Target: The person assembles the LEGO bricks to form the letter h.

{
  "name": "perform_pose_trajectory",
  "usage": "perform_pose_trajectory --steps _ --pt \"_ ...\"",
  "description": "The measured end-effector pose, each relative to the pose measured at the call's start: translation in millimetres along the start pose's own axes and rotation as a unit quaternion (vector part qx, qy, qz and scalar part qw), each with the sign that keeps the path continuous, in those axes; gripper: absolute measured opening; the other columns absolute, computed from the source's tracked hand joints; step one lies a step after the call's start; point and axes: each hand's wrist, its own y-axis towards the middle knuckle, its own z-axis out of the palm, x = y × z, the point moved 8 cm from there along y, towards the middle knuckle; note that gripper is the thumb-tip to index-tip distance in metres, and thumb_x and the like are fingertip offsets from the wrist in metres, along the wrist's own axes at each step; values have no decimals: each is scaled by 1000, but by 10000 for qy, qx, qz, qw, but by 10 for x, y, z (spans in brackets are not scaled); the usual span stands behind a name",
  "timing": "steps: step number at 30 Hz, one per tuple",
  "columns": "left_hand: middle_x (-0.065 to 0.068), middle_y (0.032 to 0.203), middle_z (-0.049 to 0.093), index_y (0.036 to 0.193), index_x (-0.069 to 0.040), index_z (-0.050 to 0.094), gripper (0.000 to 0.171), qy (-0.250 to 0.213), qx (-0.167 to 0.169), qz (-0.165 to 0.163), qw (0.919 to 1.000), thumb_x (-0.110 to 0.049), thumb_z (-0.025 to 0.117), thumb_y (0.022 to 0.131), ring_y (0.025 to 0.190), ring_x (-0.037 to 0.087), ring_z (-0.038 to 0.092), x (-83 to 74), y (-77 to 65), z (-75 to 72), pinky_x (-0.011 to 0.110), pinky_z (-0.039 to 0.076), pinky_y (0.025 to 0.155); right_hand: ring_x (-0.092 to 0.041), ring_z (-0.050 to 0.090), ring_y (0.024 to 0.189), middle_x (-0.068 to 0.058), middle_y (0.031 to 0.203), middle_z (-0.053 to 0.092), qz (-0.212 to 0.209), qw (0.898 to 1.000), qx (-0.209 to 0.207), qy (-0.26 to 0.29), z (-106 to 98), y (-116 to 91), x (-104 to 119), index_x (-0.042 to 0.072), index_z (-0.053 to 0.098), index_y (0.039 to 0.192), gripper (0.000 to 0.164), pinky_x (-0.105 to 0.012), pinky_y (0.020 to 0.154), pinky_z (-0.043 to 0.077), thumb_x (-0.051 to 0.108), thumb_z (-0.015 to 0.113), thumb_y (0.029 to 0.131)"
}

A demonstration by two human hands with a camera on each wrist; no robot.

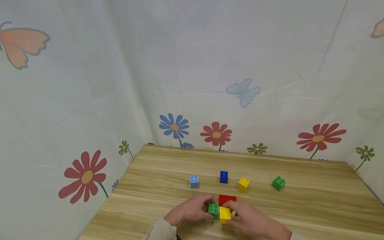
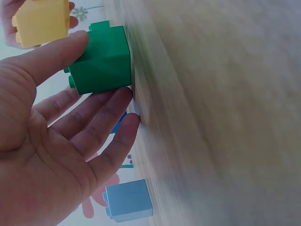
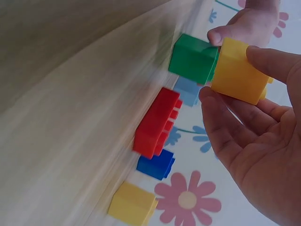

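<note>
Wood-grained tabletop [image 1: 156, 180], green block [image 1: 213, 212] in the grip of the left hand [image 1: 195, 208], yellow block [image 1: 225, 216] in that of the right hand [image 1: 250, 218].

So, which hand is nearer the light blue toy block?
Left. The left hand is on the person's side of the light blue block; the right hand, gripping a yellow block, is farther off to the right.

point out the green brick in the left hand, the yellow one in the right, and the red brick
Held green brick [image 2: 102, 71]: left wrist view, side wall.
Held yellow brick [image 3: 236, 73]: right wrist view, side wall.
Red brick [image 3: 154, 123]: right wrist view, side wall.
</note>
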Motion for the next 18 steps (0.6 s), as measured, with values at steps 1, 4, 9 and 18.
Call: perform_pose_trajectory --steps 1,4,9,18 --pt "-11 115 70 118 -17 67 31 -31 13 1 10000 -14 83 92 101 0 59 -1 -8 -5 28 52 97 -5 60 94 6 119 70 -44 10000 2 5 5 13 20 14 65 129 37 -27 84 57 30 79 98" --pt "-10 113 71 117 -15 68 31 -4 3 54 10000 -11 84 91 100 0 60 1 -12 -15 27 53 95 -6 61 96 2 122 70 -148 9999 -17 -46 7 50 72 12 64 131 38 -28 85 57 27 78 99" --pt "-9 112 72 118 -15 67 34 -116 42 298 9995 -11 85 90 98 0 61 200 84 58 25 54 92 -7 61 99 -2 128 69 -195 9997 -140 -89 5 110 133 10 62 136 42 -28 87 57 25 77 100" --pt "-21 116 68 123 -30 67 38 -349 188 627 9972 -25 86 91 101 -2 61 850 376 339 26 55 89 -7 62 97 -5 127 70 -279 9990 -315 -125 46 231 128 7 61 136 43 -31 86 59 23 76 100"
